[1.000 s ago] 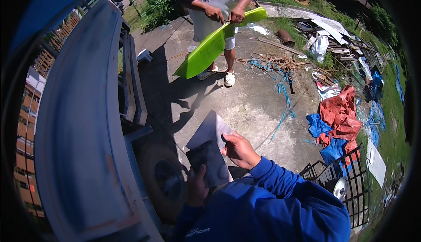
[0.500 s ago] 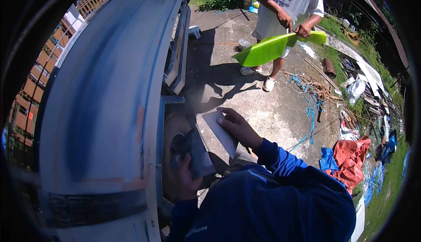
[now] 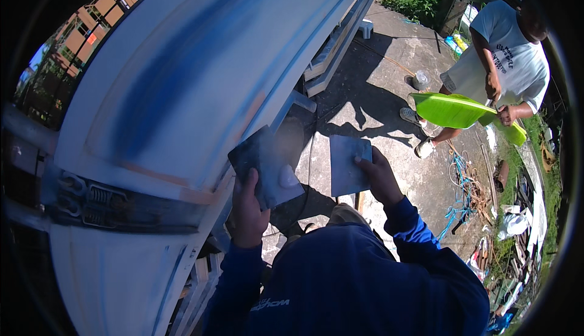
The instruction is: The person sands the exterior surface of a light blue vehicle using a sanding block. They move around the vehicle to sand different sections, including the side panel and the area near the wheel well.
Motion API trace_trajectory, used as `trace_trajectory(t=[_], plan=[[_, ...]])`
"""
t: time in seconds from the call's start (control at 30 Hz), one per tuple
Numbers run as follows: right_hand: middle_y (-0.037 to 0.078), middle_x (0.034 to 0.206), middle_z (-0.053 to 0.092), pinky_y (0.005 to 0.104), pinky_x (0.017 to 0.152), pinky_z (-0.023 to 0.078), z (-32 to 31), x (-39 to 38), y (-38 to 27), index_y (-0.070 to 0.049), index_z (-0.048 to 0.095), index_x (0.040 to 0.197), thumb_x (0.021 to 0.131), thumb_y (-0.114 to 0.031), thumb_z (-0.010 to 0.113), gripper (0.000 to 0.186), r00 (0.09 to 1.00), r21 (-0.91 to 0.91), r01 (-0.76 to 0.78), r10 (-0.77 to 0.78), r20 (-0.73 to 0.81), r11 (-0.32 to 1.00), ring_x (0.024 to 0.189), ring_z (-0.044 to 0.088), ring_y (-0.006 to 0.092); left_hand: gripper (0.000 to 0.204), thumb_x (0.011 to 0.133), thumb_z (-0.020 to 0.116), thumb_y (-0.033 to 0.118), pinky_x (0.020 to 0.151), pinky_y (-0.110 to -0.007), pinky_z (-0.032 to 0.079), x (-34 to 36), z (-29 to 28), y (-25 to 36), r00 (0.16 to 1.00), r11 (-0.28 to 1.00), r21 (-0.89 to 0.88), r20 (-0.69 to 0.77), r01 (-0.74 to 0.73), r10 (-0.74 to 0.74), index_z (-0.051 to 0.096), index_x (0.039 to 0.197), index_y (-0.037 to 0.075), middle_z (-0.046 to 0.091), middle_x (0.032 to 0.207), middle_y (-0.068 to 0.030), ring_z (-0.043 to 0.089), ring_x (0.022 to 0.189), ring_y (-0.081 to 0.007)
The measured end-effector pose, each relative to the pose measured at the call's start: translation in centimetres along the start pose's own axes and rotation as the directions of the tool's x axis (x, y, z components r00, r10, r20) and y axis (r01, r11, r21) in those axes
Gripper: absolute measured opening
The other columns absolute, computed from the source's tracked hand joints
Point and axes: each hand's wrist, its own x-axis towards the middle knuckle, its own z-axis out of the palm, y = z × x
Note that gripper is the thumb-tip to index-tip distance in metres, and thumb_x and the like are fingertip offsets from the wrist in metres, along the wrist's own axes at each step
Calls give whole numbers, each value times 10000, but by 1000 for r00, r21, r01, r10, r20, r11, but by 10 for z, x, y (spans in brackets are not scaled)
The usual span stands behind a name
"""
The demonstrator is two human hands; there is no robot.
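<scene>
My left hand is closed on the lower edge of a dark flat mixing plate, its thumb on top. A small pale lump of putty sits on the plate's lighter right part. To the right, my right hand pinches a thin, grey rectangular putty spreader by its right edge. Plate and spreader are apart, with the ground showing between them. Close on the left stands a large whitish vehicle body panel, smeared with blue and patched in orange-brown; the plate overlaps its lower right edge in view.
A co-worker in a white shirt stands ahead to the right, holding a green banana leaf. Tangled blue and brown rope lies on the concrete. A small bucket stands near the co-worker's feet. Scrap boards line the right side.
The view has swung left, bringing more of the panel in. My left hand has raised the plate beside the panel edge, and the spreader has turned more upright. Both hands keep their hold.
</scene>
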Motion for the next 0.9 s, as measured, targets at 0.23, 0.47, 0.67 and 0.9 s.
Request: trace_trajectory(t=[0.23,0.47,0.67,0.9], plan=[[99,1183,626,369,972,498,-31,57,-25,-43,510,1304,882,29,594,436,979,37,23,-30,204,999,1100,628,230,447,1008,584,230,1004,-342,437,29,33,-49,946,961,220,-238,-170,221,468,1380,11,580,1302,-115,563,1186,-203],[65,1315,563,493,1095,365,-8,104,-107,-170,676,1202,773,-32,654,451,483,-508,861,-271,833,-26,1289,488,283,381,1035,521,271,838,-386,491,50,83,-107,907,637,749,-119,-185,404,546,1230,-55,679,1020,-199,657,919,-283],[32,1269,571,540,1128,314,-17,109,-85,-221,668,1212,774,-151,676,443,186,-187,982,-92,978,-6,1270,504,248,357,1036,513,249,775,-380,507,62,113,-115,746,591,787,-285,-178,603,555,1196,-67,684,972,-213,671,872,-305],[198,1320,510,511,1033,449,-32,122,-90,-169,621,1266,824,-73,717,462,268,-207,906,-121,956,370,1269,495,401,276,1023,540,162,845,-300,502,55,122,-106,688,809,459,-452,-367,568,524,1246,-1,619,1100,-70,594,943,-134]])
